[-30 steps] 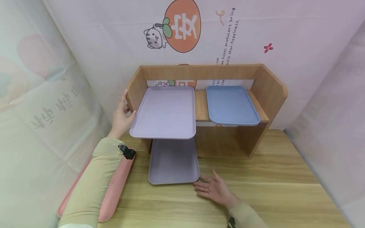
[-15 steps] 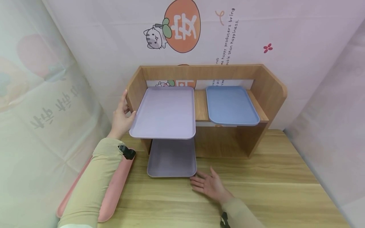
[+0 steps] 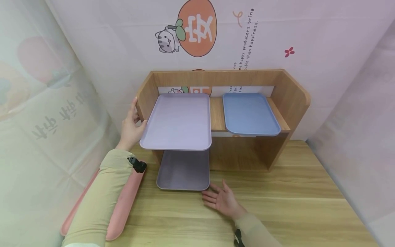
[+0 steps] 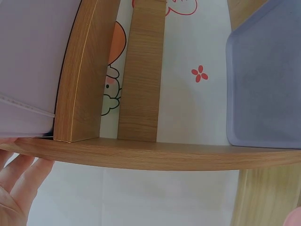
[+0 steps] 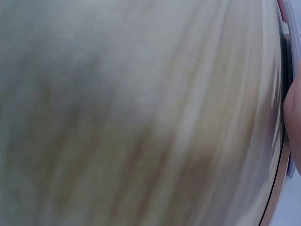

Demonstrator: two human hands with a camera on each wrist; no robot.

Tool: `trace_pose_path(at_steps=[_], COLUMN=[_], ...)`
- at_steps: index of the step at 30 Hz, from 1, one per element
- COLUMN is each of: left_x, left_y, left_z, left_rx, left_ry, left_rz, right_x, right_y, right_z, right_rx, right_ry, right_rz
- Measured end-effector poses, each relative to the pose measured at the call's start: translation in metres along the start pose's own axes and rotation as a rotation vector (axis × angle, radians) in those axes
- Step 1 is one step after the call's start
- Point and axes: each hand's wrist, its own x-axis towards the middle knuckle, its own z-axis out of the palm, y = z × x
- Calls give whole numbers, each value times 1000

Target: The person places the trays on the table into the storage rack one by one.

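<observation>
A wooden desk shelf (image 3: pixel 216 78) holds a lilac tray (image 3: pixel 179 120) at upper left and a smaller blue tray (image 3: pixel 251 113) at upper right. On the lower level, a greyish-purple tray (image 3: pixel 183 175) sticks out past the shelf's front. My left hand (image 3: pixel 130 128) grips the shelf's left side panel (image 4: pixel 188 160), thumb at the front by the lilac tray's edge and fingers along the outside. My right hand (image 3: pixel 223 200) has its palm up and fingers extended, fingertips right at the lower tray's front right corner. In the right wrist view, only part of this hand (image 5: pixel 294 117) shows.
A pink tray (image 3: pixel 123 209) lies on the wooden table (image 3: pixel 302 202) at left, partly hidden under my left forearm. A printed white cloth (image 3: pixel 262 44) hangs behind the shelf, and pale cloth (image 3: pixel 40 137) flanks the left side.
The lower greyish-purple tray has slid back under the shelf and slightly left. My right hand has moved along with its corner. My left hand has stayed on the side panel.
</observation>
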Motion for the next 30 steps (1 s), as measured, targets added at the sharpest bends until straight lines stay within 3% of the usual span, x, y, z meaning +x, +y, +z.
trace_pose_path(at_steps=[5, 10, 15, 22, 27, 30], left_x=[0, 1, 1, 1, 1, 0], left_y=[0, -1, -1, 1, 2, 2], left_z=[1, 1, -1, -2, -1, 1], left_rx=[5, 13, 11, 27, 31, 25], left_ry=[1, 16, 13, -4, -3, -3], left_rz=[-2, 27, 30, -18, -20, -12], right_x=[-11, -38, -69, -108, -129, -139], right_y=[-7, -27, -67, -133, -170, -192], right_z=[-3, -32, -70, -87, -83, -76], right_rx=[4, 64, 198, 364, 363, 319], right_ry=[9, -32, -155, -240, -188, -110], right_rz=[-9, -74, -167, -284, -387, -489])
